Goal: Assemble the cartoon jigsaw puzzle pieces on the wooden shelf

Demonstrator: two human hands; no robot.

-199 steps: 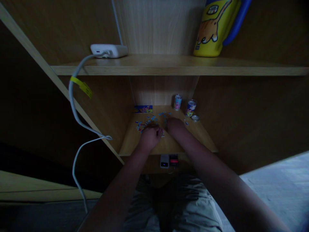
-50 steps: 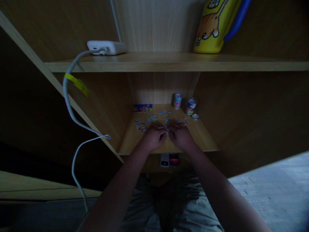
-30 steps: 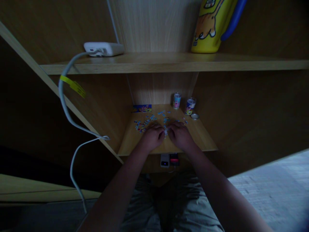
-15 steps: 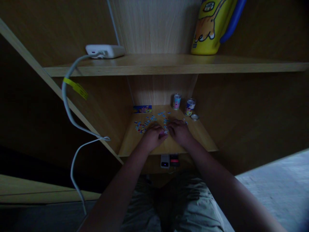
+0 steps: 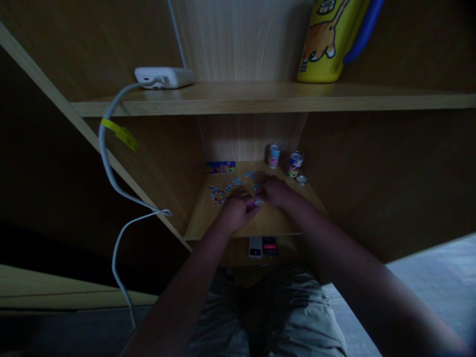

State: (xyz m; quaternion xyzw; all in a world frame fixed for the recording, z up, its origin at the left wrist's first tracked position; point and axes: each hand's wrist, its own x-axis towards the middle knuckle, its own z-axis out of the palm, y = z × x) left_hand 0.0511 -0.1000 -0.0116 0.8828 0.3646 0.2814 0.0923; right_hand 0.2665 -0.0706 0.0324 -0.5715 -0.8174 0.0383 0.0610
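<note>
Small jigsaw puzzle pieces [image 5: 222, 193] lie scattered over the lower shelf, mostly left of my hands. My left hand [image 5: 236, 210] is curled, its thumb and fingers closed at the edge of a small cluster of joined-looking pieces [image 5: 259, 202]. From the other side my right hand [image 5: 274, 191] reaches in, fingers bent down and closed over the same cluster. Its fingertips are dark and partly hidden, so whatever they pinch cannot be made out. Beyond the hands, a few more blue pieces [image 5: 251, 174] lie towards the back.
A colourful picture card [image 5: 220, 167] leans at the back left. Two cartoon-printed cans [image 5: 274, 156] and a round lid [image 5: 302, 180] stand at the back right. Overhead, the upper shelf [image 5: 238, 105] carries a white charger [image 5: 163, 78] with a hanging cable [image 5: 106, 158] and a yellow mug [image 5: 323, 49].
My right hand has shifted slightly away from me and turned further down over the pieces, its forearm swinging inward. My left hand stays nearly in place. The view has moved a little.
</note>
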